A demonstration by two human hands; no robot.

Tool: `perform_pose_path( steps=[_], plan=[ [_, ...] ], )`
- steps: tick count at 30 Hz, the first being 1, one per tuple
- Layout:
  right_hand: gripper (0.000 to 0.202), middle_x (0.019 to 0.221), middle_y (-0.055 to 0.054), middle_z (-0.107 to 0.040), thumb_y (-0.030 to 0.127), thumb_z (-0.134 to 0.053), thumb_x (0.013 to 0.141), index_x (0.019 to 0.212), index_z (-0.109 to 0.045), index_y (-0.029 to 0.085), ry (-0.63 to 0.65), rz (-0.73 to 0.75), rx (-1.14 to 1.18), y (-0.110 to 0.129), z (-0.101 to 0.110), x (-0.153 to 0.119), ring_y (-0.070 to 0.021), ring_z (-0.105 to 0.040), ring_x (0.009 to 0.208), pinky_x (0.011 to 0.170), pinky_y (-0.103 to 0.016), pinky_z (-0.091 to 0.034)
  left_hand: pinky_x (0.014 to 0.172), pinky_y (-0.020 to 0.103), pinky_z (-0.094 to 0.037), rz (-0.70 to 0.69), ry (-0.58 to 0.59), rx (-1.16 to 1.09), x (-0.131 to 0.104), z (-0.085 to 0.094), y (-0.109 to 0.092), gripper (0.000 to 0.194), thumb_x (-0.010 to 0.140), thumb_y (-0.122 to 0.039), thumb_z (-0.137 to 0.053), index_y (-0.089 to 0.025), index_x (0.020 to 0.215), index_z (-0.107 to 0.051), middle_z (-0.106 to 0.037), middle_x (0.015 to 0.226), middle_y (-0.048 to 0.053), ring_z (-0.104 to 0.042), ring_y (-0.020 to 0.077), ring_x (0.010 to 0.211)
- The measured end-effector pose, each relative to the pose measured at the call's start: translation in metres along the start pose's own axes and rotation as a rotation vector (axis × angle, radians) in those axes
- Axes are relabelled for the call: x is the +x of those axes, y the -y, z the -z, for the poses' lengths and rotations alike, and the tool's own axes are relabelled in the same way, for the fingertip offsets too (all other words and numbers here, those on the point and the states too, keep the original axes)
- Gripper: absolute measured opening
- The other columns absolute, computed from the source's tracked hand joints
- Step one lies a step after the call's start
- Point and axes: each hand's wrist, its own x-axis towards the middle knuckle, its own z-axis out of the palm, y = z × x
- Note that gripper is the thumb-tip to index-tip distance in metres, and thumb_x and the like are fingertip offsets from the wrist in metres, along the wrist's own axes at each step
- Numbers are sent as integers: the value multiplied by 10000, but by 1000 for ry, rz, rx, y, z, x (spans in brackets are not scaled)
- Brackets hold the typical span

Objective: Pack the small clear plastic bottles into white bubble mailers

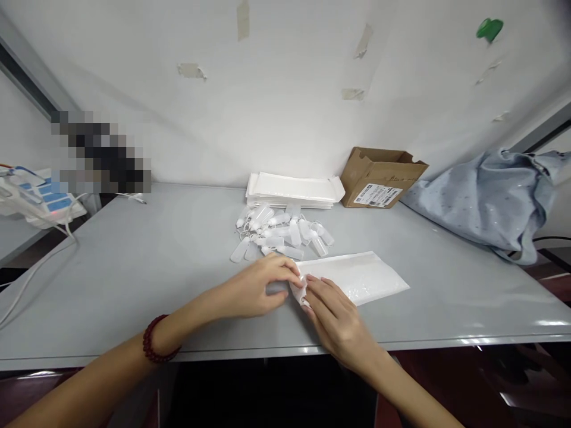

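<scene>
A white padded envelope [361, 276] lies flat on the grey table, its left end under my fingers. My left hand [259, 287] touches the envelope's left end with its fingertips, thumb apart from the fingers. At the same end my right hand [336, 318] presses with its fingers together; a small whitish item with a loop shows at its fingertips, too small to make out. Just behind my hands is a loose pile of small translucent plastic bottles [279, 232] with white cords. Farther back sits a stack of white envelopes [294, 189].
An open cardboard box [386, 178] with a label stands at the back right, beside a light blue cloth bag [482, 199]. On the left are a power strip [44, 199] and white cables [38, 267]. The table's front edge [223, 355] runs below my wrists.
</scene>
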Motion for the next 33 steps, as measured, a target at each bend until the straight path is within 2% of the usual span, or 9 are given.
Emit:
perform_pose_path(
  steps=[5,8,14,18,21,24,28,30,33],
  plan=[
    [156,1220,-209,-581,38,-554,859,962,-611,140,-163,-20,75,-2,9,10,-280,-580,1158,840,-415,-580,960,394,-514,-403,-243,378,2,-15,7,195,866,-92,-562,-116,1048,-627,-682,1088,123,-585,235,1113],
    [191,1096,-185,-666,-23,-557,825,910,-606,141,-199,73,113,-3,16,18,-267,-641,1059,788,-411,-586,927,367,-545,-555,-346,527,3,-23,7,197,898,-43,-474,-88,1043,-599,-706,1004,134,-645,217,1025],
    [329,848,-79,-730,-73,-531,812,999,-629,179,-293,34,160,1,30,27,-183,-691,749,603,-319,-566,737,306,-578,-529,-376,615,2,-30,3,194,920,-52,-407,-106,1010,-570,-704,863,100,-680,185,830],
    [316,734,0,-723,52,-654,830,1080,-605,239,-387,-113,59,1,36,39,-149,-672,624,583,-283,-543,496,239,-460,-428,-347,545,2,-33,4,254,921,-28,-329,-122,878,-561,-597,629,17,-551,123,538],
    [278,707,21,-712,188,-646,875,1142,-585,234,-264,-120,4,-6,39,53,-139,-655,598,683,-308,-543,462,230,-395,-364,-364,393,3,-35,4,264,955,-103,-342,-149,773,-529,-547,584,-4,-479,104,490],
    [92,629,22,-672,161,-553,920,915,-637,199,-188,-41,-44,-23,36,63,-105,-573,498,621,-267,-486,445,212,-353,-236,-339,225,5,-36,0,307,979,-210,-394,-170,693,-498,-499,537,-35,-436,83,454],
    [251,549,-8,-638,260,-521,931,725,-640,182,-243,-89,-266,-72,33,72,-113,-510,438,486,-250,-362,520,201,-422,-115,-280,76,6,-33,-4,162,947,-206,-476,-134,907,-616,-621,644,-8,-546,90,530],
    [297,541,-24,-630,324,-495,925,723,-659,182,-86,-198,-290,-107,34,80,-139,-525,460,486,-263,-341,565,205,-459,-81,-300,27,5,-31,-3,180,921,-175,-494,-116,1023,-630,-681,733,30,-609,106,601],
    [267,573,-33,-651,325,-508,875,706,-666,193,290,-336,-247,-165,35,93,-171,-550,510,529,-283,-336,534,195,-451,-46,-345,-16,3,-28,1,216,900,-145,-483,-105,1043,-640,-679,694,31,-622,109,597]
  ],
)
